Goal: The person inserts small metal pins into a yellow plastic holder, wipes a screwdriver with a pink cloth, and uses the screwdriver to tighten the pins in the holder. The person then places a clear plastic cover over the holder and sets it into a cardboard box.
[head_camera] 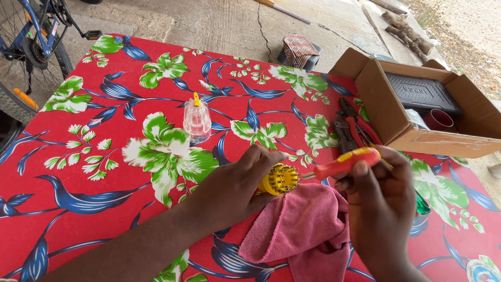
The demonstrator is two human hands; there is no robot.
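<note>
The yellow LED lamp head, a round piece studded with small bulbs, sits in my left hand, whose fingers are curled tight around it just above the pink cloth. My right hand is wrapped around the red-handled screwdriver, its tip pointing at the side of the lamp head. I see both hands over the near middle of a table covered with a red tablecloth printed with green and white flowers and blue birds. The pink cloth lies rumpled on it under my hands. Farther back stands a clear plastic lamp cover with a yellow top, well apart from my hands. To the right, pliers lie just beside an open cardboard box that holds a black case and a dark red cup. Beyond the table is cracked concrete ground, with a bicycle at the far left corner.
</note>
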